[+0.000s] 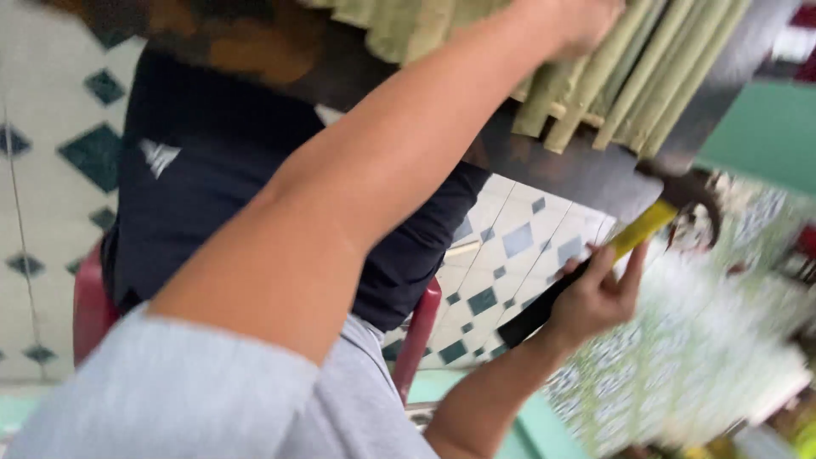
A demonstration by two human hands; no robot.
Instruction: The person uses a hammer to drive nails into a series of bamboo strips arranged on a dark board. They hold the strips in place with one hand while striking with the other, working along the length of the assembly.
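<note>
Left hand [578, 21] presses one bundle of green stalks [646, 76], its fingers hidden; right hand [599, 293] has fingers clamped on one yellow-and-black knife [586, 272].

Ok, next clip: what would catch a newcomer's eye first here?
The person's bare left arm sweeps across the middle, its left hand at the top edge on a bundle of green stalks lying on a dark board. Lower right, the right hand grips a yellow-and-black tool.
</note>
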